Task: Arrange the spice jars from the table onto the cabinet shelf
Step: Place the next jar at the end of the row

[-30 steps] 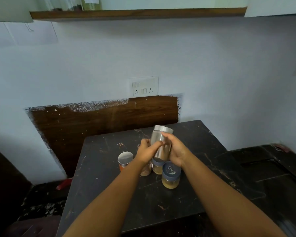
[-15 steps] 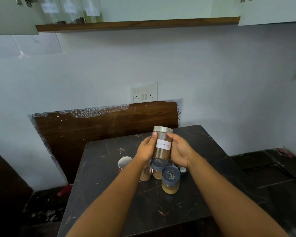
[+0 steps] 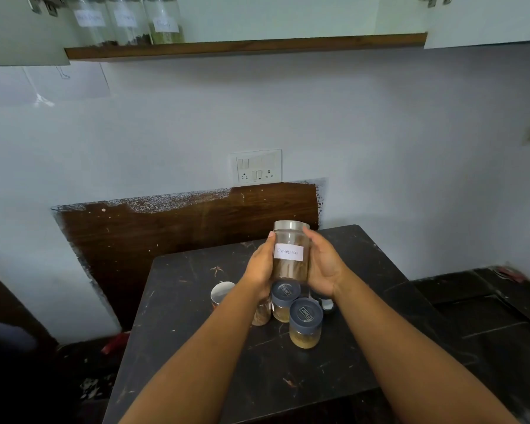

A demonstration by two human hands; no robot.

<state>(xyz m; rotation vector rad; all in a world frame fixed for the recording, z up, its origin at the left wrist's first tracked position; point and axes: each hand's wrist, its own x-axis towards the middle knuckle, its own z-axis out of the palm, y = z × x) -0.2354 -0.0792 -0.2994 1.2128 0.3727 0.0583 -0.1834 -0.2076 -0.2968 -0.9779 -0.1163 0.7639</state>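
A tall clear spice jar [image 3: 290,252] with a steel lid, a white handwritten label and brown contents is held upright above the black table [image 3: 196,347]. My left hand [image 3: 259,267] grips its left side and my right hand [image 3: 323,264] its right side. Below it on the table stand two short jars with grey-blue lids [image 3: 306,322] [image 3: 284,299], a steel-lidded jar [image 3: 222,295] to the left, and another jar [image 3: 261,313] partly hidden under my left wrist. On the cabinet shelf [image 3: 245,47] at top left stand three tall labelled jars [image 3: 126,19].
A switch and socket plate [image 3: 258,166] is on the white wall behind the table, above a brown wooden panel [image 3: 166,231]. Open cabinet doors [image 3: 22,32] flank the shelf. A dark lower counter [image 3: 487,316] lies to the right of the table.
The held jar has turned upright with its label facing me and risen a little. The view has tilted up, showing more of the shelf and its jars.
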